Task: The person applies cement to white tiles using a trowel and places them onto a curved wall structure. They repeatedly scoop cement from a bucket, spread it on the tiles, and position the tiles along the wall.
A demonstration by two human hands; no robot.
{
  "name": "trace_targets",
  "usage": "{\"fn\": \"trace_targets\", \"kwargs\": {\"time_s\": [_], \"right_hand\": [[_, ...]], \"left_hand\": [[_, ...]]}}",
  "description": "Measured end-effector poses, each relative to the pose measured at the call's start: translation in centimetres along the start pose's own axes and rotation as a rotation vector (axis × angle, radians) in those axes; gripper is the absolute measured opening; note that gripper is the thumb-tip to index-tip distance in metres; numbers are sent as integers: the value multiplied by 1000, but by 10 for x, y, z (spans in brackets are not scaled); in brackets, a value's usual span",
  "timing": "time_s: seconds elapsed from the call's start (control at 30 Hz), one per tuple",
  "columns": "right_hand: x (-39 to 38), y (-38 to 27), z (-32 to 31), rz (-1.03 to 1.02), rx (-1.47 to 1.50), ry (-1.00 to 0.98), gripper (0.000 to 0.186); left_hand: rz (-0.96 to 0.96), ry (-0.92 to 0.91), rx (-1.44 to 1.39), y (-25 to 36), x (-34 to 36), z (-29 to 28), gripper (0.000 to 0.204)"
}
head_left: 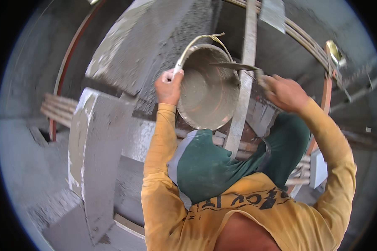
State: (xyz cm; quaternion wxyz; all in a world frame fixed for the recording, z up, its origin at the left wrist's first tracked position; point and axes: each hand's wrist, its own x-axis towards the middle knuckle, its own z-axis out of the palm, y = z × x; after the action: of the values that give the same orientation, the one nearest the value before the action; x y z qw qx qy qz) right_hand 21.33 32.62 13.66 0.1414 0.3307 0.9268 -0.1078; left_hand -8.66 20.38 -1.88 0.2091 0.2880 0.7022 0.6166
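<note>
Bucket (228, 106) with round mouth is in the upper middle of the head view, and its open top faces toward me. Its inner wall is coated with grey, mortar-like material; how much lies at the bottom, I cannot tell. My left hand (168, 90) is closed on the left side of the bucket, at the rim, where the pale carrying handle (195, 40) begins. This handle makes an arch above the upper rim. My right hand (287, 93), right of the centre of the frame, is closed around the grip of a trowel (234, 66). The thin blade points to the left and reaches over the mouth of the bucket; whether it touches the inner wall, I cannot tell.

Just beside the bucket, on its right, a long pale bar (241, 115) runs down from the upper edge of the frame. Below the bucket are my bent legs in green trousers (205, 169), and my yellow sleeves (160, 144) come up from the lower edge. At the left of the frame are two thick grey blocks (107, 134) with rough, pale edges. Wooden poles (58, 109) lie farther left, near a reddish bar (65, 67). More poles (306, 39) cross the upper right.
</note>
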Motion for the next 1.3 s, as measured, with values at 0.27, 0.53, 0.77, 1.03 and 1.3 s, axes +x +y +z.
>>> {"fn": "trace_targets", "kwargs": {"time_s": [0.27,0.53,0.77,1.03,1.3], "right_hand": [[92,-21,71,21,-229,332,36],[69,-5,8,8,19,142,32],[34,-50,17,-233,-194,367,35],[37,-6,-4,-134,-124,495,35],[19,-4,19,-109,-160,323,44]], "left_hand": [[347,-77,64,108,41,49,22],[365,-69,-16,133,54,55,17],[372,-163,-87,155,62,45,14],[501,-209,-61,159,55,51,15],[426,-176,-55,166,48,63,15]]}}
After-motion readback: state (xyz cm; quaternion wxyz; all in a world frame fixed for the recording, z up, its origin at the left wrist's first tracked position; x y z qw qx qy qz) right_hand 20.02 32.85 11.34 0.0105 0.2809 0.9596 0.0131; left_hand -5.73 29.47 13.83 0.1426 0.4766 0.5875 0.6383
